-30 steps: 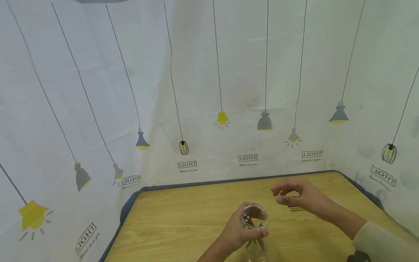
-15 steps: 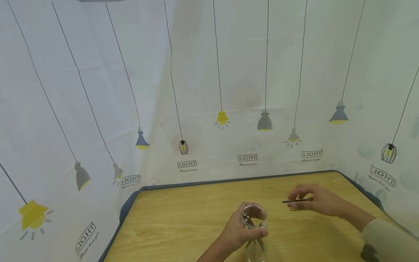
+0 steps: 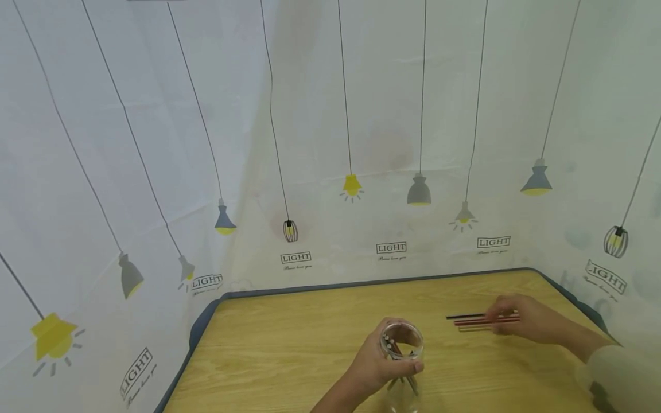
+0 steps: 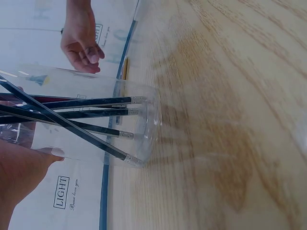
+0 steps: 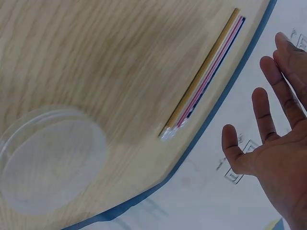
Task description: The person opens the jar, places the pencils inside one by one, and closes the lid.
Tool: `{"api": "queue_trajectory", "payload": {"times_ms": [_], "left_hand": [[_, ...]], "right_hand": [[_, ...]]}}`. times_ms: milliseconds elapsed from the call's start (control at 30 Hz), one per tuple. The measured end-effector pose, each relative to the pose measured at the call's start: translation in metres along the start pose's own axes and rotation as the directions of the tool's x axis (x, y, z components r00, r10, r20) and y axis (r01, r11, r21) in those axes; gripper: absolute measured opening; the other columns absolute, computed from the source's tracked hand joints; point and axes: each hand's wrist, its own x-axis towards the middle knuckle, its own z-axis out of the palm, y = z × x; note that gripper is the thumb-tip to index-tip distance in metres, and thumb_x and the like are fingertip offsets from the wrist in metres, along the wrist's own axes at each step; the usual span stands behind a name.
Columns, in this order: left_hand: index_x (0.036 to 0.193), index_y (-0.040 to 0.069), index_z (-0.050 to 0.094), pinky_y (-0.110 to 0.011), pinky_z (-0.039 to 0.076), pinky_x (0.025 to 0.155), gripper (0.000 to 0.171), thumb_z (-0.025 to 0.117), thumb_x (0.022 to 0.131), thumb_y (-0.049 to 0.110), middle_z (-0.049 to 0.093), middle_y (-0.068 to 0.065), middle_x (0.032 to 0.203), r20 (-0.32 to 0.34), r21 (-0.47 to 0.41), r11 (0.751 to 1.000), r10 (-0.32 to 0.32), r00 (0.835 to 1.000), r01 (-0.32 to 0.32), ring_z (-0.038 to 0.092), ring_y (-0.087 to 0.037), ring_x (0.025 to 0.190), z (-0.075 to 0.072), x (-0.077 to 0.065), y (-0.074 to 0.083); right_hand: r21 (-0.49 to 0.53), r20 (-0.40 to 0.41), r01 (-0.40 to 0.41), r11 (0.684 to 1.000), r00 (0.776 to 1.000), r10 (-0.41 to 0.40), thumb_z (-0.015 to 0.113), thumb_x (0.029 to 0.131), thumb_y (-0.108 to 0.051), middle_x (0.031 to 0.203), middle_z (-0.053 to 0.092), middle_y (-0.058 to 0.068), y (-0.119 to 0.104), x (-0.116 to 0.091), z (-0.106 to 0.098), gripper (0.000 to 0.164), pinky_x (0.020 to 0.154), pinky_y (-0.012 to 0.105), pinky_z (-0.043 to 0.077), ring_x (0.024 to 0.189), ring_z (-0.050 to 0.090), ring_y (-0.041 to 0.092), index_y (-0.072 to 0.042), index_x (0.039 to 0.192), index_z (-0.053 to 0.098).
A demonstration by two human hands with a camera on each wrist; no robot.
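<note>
My left hand [image 3: 364, 367] grips a clear jar [image 3: 404, 397] round its upper part, fingers behind and thumb in front. Inside the jar lean several dark pencils [image 4: 91, 101], with metal eraser ends at its base in the left wrist view. My right hand [image 3: 539, 322] is over the far right of the table, overlapping a black pencil [image 3: 459, 316], a red pencil [image 3: 469, 323] and a yellow pencil [image 3: 471, 329]. In the right wrist view its fingers [image 5: 261, 108] are loosely extended, apart from these pencils, with nothing held.
A round clear disc [image 5: 55, 163], like a lid, lies on the wooden table [image 3: 279, 344] in the right wrist view. A blue edge [image 3: 310, 289] borders the table. White sheeting [image 3: 320, 115] printed with hanging lamps stands behind and at both sides.
My right hand has moved right and back from near the jar to over the pencils, uncovering more of their left ends. The left hand and jar have stayed in place.
</note>
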Motion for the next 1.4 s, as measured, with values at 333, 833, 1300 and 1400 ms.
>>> {"api": "queue_trajectory", "payload": {"times_ms": [333, 833, 1300, 1400], "left_hand": [[0.144, 0.016, 0.057, -0.023, 0.060, 0.098, 0.056, 0.085, 0.095, 0.014, 0.068, 0.009, 0.131, 0.001, -0.013, 1.000, -0.004, 1.000, 0.004, 0.066, -0.015, 0.128, 0.001, -0.001, 0.001], [0.144, 0.014, 0.057, -0.024, 0.060, 0.101, 0.057, 0.084, 0.094, 0.010, 0.068, 0.009, 0.130, -0.004, -0.027, 1.000, -0.002, 1.000, 0.002, 0.066, -0.014, 0.126, 0.002, -0.003, 0.003], [0.144, 0.015, 0.056, -0.023, 0.060, 0.097, 0.056, 0.084, 0.095, 0.013, 0.068, 0.010, 0.130, 0.004, -0.021, 1.000, -0.005, 1.000, 0.005, 0.067, -0.015, 0.128, 0.001, -0.002, 0.001], [0.144, 0.015, 0.056, -0.023, 0.060, 0.097, 0.056, 0.084, 0.095, 0.014, 0.068, 0.010, 0.130, 0.004, -0.014, 1.000, -0.001, 1.000, 0.001, 0.067, -0.015, 0.128, 0.001, -0.002, 0.000]], "right_hand": [[-0.082, 0.024, -0.075, 0.994, 0.997, 0.077, 0.085, 0.096, -0.021, 0.104, 0.074, 0.000, 0.038, -0.018, -0.006, 0.020, 0.083, 0.033, 0.061, 0.095, 0.069, 0.005, -0.010, 0.112, 0.081], [-0.266, -0.076, -0.142, 0.954, 0.989, 0.126, 0.088, 0.093, -0.023, 0.103, 0.072, -0.007, 0.070, -0.039, 0.002, 0.014, 0.081, 0.034, 0.052, 0.095, 0.062, 0.013, -0.020, 0.105, 0.083], [-0.171, 0.037, -0.418, 0.892, 0.902, 0.430, 0.079, 0.096, -0.022, 0.120, 0.070, 0.008, 0.066, -0.031, 0.009, 0.020, 0.082, 0.080, 0.045, 0.113, 0.058, 0.040, -0.017, 0.115, 0.082], [-0.190, -0.005, -0.429, 0.883, 0.900, 0.436, 0.080, 0.095, -0.020, 0.121, 0.070, 0.010, 0.067, -0.028, 0.010, 0.019, 0.080, 0.075, 0.046, 0.112, 0.058, 0.041, -0.017, 0.113, 0.083]]}}
